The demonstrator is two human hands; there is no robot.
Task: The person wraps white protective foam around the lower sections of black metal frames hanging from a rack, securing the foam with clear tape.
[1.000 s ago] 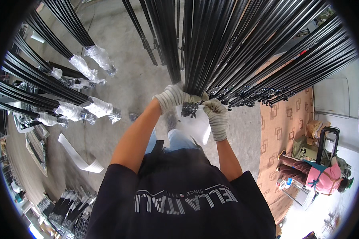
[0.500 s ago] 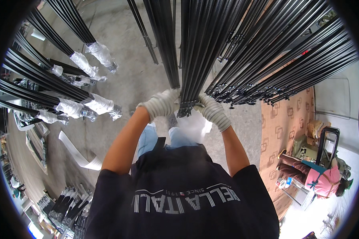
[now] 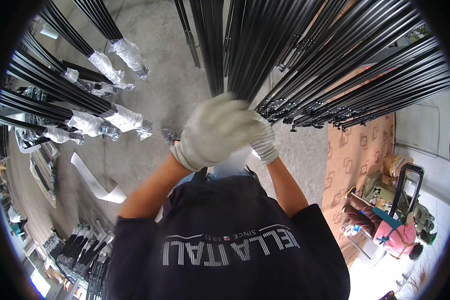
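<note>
- The left hand (image 3: 217,130), in a pale knit glove blurred by motion, lay across the lower end of the black bundle; its fingers were indistinct, so whether it gripped or was free could not be told.
- The right hand (image 3: 264,140), in a ribbed, striped glove, was partly hidden behind the left; its hold could not be told either.
- The black bundle (image 3: 265,50), of long, straight, satin-dark rods, extended above both hands, its lower tip concealed behind the left.
- Slender black rods (image 3: 345,65) with knobbly ends fanned out above and right of the right hand.
- Crinkled clear film (image 3: 127,117) sheathed rod ends well left of the left hand.
- Smooth, mottled grey floor (image 3: 160,75) lay beneath the hands.
</note>
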